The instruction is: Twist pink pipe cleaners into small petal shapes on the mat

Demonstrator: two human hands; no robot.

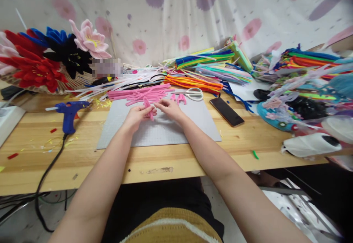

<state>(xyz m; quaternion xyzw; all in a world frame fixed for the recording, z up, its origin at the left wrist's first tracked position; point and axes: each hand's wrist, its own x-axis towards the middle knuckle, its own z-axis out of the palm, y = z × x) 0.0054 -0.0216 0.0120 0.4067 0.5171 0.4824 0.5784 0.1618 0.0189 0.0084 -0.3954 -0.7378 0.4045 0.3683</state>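
Note:
My left hand (138, 116) is closed on a pink pipe-cleaner piece (148, 106), held upright above the grey mat (118, 127). Just to its right, my right hand (170, 109) has its thumb and fingers pinched near the piece; what lies between them, if anything, is too small to make out. Behind my hands, a pile of pink pipe cleaners (138, 94) lies across the mat's back edge. Small bent pink pieces (181, 98) rest behind my right hand, beside the scissors (194, 94).
A blue glue gun (68, 115) with a black cord stands left of the mat. A phone (227, 112) lies to the right. Fuzzy flowers (38, 66) fill the back left; orange pipe cleaners (193, 84) and other bundles line the back. A white roll (311, 144) sits at the right.

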